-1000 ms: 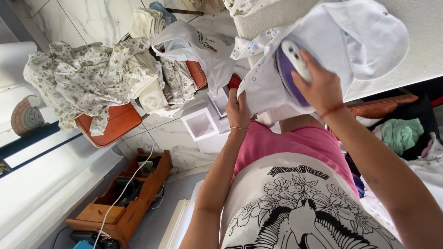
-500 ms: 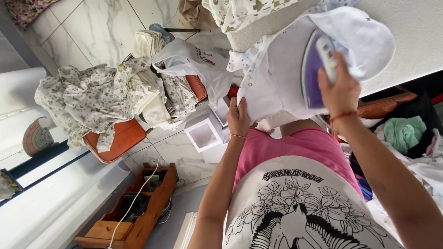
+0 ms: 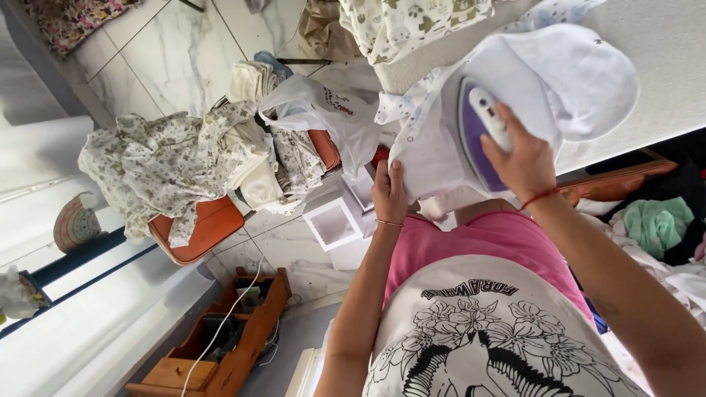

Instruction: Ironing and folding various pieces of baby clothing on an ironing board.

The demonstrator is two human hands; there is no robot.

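White baby garment (image 3: 544, 81) lies spread on the desk (image 3: 662, 44) near its edge, with a purple-and-white iron (image 3: 482, 132) pressed on it. Right hand (image 3: 526, 158) wraps closed around the iron handle; left hand (image 3: 390, 192) pinches the garment hem at the desk edge. Clothes-piled orange chair (image 3: 198, 228) stands on the floor beyond.

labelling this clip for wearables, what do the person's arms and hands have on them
Both arms are bare, with no sleeves showing. The right hand has a thin red string bracelet at its wrist. The left hand has a slim, pale metal bangle at its wrist. No gloves or rings visible.
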